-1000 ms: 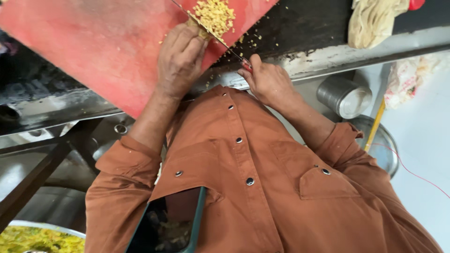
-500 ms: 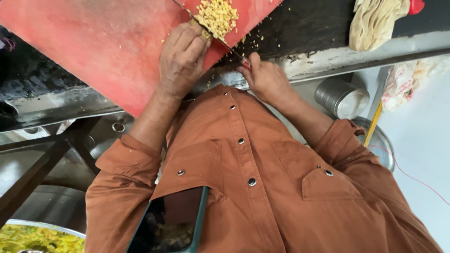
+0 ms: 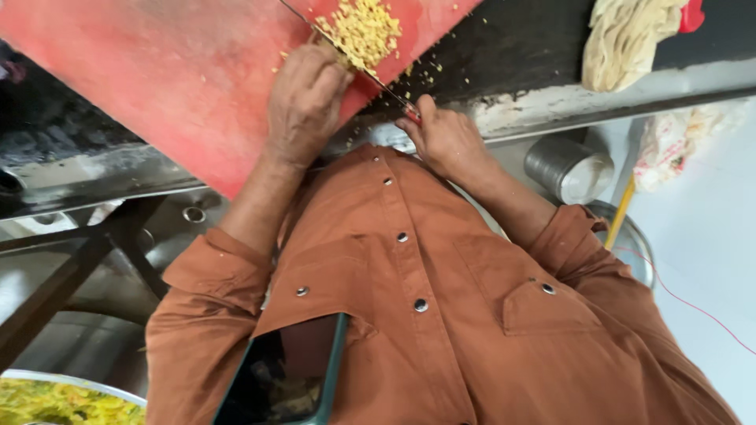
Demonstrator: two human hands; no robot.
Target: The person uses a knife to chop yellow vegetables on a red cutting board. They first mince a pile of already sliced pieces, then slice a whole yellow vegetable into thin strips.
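Knife point(image 3: 370, 72) swung closer, right hand point(image 3: 445, 138) grip clasping its handle, left hand point(image 3: 307, 98) fingers curled beside the yellow mince point(image 3: 364, 30)

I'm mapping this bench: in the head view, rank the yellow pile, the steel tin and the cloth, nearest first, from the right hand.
From the right hand, which grips the knife:
1. Yellow pile, on the red board up-left of it.
2. Steel tin, below the counter edge to its right.
3. Cloth, at the top right on the counter.

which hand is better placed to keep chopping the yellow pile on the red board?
Right, likely. The right hand grips the knife, whose blade lies beside the yellow chopped pile. The left hand rests knuckles-down on the red cutting board beside the pile.
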